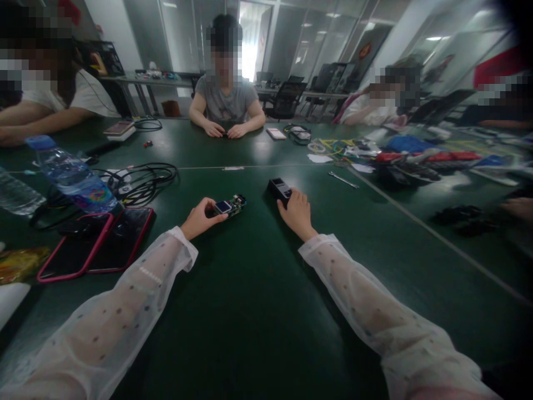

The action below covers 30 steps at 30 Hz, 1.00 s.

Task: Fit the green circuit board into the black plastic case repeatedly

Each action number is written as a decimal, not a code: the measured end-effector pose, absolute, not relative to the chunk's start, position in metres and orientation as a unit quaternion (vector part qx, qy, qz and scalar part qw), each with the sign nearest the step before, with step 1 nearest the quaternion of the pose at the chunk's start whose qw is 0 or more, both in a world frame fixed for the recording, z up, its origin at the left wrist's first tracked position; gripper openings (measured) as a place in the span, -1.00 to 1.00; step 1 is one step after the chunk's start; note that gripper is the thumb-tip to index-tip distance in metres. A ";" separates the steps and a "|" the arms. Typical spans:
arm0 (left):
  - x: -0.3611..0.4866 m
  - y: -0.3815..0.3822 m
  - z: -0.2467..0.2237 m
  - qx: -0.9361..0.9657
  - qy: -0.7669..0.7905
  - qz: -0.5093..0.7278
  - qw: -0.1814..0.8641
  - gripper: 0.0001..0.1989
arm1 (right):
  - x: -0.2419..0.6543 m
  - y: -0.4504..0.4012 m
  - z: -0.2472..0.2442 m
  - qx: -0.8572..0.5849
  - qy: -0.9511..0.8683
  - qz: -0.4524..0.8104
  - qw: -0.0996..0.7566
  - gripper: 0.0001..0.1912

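Between the thumb and fingers of my left hand is a small circuit board with a dark square screen. Its far end points right, low over the green table. My right hand is closed around the near end of a black box-shaped device, which has a grey panel on top and rests on the table. A gap of bare tabletop separates the board from the device. My fingers partly cover both things.
Left of my left arm lie two red-edged phones, a plastic water bottle and coiled black cables. A wrench lies to the right, before a heap of cables and tools. A person sits opposite; others sit at both sides.
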<state>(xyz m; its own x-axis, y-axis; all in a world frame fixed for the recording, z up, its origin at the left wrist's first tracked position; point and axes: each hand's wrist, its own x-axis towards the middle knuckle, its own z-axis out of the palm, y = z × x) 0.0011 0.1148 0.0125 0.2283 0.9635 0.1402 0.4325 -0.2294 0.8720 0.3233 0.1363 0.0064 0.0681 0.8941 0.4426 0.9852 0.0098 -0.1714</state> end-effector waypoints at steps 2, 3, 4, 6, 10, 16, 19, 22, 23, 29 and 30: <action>0.001 0.115 0.012 0.692 0.500 0.369 0.367 -0.54 | 0.323 0.137 0.006 -0.696 -0.675 -0.103 0.223 -0.40; 0.001 0.115 0.012 0.692 0.499 0.368 0.370 -0.55 | 0.323 0.137 0.006 -0.695 -0.675 -0.104 0.224 -0.40; 0.000 0.115 0.012 0.691 0.498 0.367 0.373 -0.55 | 0.323 0.136 0.006 -0.694 -0.676 -0.105 0.225 -0.41; 0.000 0.114 0.013 0.692 0.499 0.365 0.374 -0.54 | 0.323 0.136 0.006 -0.694 -0.676 -0.104 0.225 -0.41; 0.001 0.112 0.015 0.692 0.499 0.368 0.370 -0.55 | 0.323 0.135 0.008 -0.694 -0.677 -0.101 0.222 -0.41; 0.002 0.110 0.018 0.698 0.491 0.371 0.367 -0.58 | 0.323 0.134 0.008 -0.695 -0.677 -0.105 0.219 -0.42; 0.003 0.109 0.019 0.707 0.486 0.370 0.357 -0.58 | 0.322 0.134 0.009 -0.695 -0.677 -0.106 0.218 -0.41; 0.003 0.109 0.020 0.716 0.481 0.374 0.341 -0.58 | 0.322 0.135 0.009 -0.696 -0.676 -0.106 0.217 -0.41; 0.004 0.108 0.020 0.720 0.478 0.374 0.337 -0.58 | 0.322 0.135 0.008 -0.697 -0.676 -0.106 0.217 -0.41; 0.003 0.107 0.021 0.726 0.484 0.362 0.327 -0.57 | 0.323 0.136 0.007 -0.696 -0.674 -0.108 0.221 -0.41; 0.003 0.107 0.021 0.727 0.483 0.360 0.328 -0.56 | 0.323 0.135 0.007 -0.697 -0.674 -0.107 0.221 -0.41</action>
<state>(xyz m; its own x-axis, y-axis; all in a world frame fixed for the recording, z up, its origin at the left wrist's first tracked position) 0.0026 0.1075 0.0210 0.2730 0.9394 0.2074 0.4672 -0.3179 0.8250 0.3225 0.1354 0.0074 0.0679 0.8920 0.4469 0.9866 0.0066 -0.1632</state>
